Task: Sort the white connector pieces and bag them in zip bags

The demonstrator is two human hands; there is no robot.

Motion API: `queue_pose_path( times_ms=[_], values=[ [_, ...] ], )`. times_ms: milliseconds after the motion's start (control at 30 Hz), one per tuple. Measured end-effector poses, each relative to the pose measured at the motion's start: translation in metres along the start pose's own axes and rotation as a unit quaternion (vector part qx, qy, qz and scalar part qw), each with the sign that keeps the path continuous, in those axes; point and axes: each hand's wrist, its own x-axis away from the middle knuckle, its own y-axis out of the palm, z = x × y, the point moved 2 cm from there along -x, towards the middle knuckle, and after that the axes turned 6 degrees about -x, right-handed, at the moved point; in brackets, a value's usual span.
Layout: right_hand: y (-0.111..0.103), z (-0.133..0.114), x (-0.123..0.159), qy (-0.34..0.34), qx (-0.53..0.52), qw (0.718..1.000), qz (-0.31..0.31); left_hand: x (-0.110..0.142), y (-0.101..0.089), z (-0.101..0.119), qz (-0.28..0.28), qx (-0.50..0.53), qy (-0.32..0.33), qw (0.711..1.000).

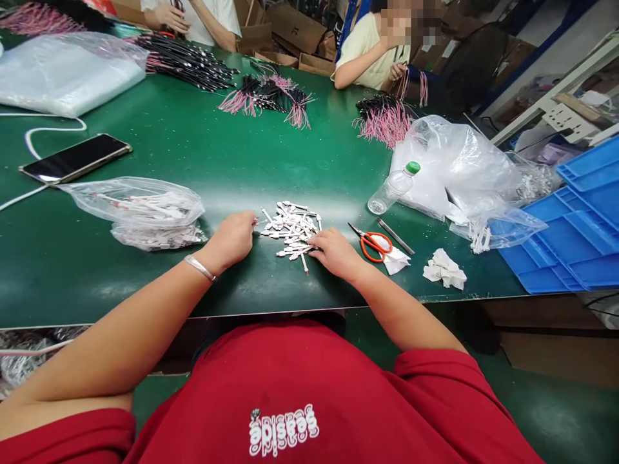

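Observation:
A loose pile of small white plastic pieces (pixel 290 222), slim like connectors with short leads, lies on the green table between my hands. My left hand (pixel 231 240), with a silver bangle at the wrist, is at the pile's left side. Its fingertips are pinched together; a tiny pale bit shows at them, too small to name. At the pile's right edge is my right hand (pixel 336 252), thumb and forefinger closed on one of the white pieces. Left of my left hand lies a clear plastic bag (pixel 145 206) filled with similar white pieces.
Orange-handled scissors (pixel 377 246), tweezers (pixel 395 236) and crumpled tissue (pixel 445 269) lie right of my right hand. Beyond are a clear bottle (pixel 393 188), plastic bags (pixel 454 164) and blue crates (pixel 570 225). A phone (pixel 77 158) lies left. Two people sit opposite by wire bundles (pixel 384 121).

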Motion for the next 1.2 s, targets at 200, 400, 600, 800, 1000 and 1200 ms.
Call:
queue_pose_path(
  times_ms=[200, 400, 600, 800, 1000, 1200],
  values=[
    [0.005, 0.002, -0.002, 0.016, -0.026, 0.999, 0.020, 0.003, -0.002, 0.051, 0.027, 0.118, 0.160, 0.980],
    [0.010, 0.004, -0.004, 0.006, -0.036, 0.999, 0.023, 0.007, 0.004, 0.087, -0.056, -0.057, 0.201, 0.976],
    [0.002, -0.001, 0.010, 0.115, -0.061, 0.984, 0.120, -0.002, 0.007, 0.096, -0.046, -0.105, 0.179, 0.977],
    [0.004, -0.024, 0.024, 0.134, -0.108, 0.983, 0.063, -0.006, 0.017, 0.083, -0.030, -0.058, 0.172, 0.983],
    [0.010, -0.036, 0.007, 0.020, -0.160, 0.975, 0.152, -0.005, 0.019, 0.074, -0.034, -0.026, 0.182, 0.982],
    [-0.009, -0.002, -0.006, 0.156, -0.323, 0.915, 0.185, 0.002, 0.014, 0.069, -0.032, -0.043, 0.144, 0.988]
  ],
)
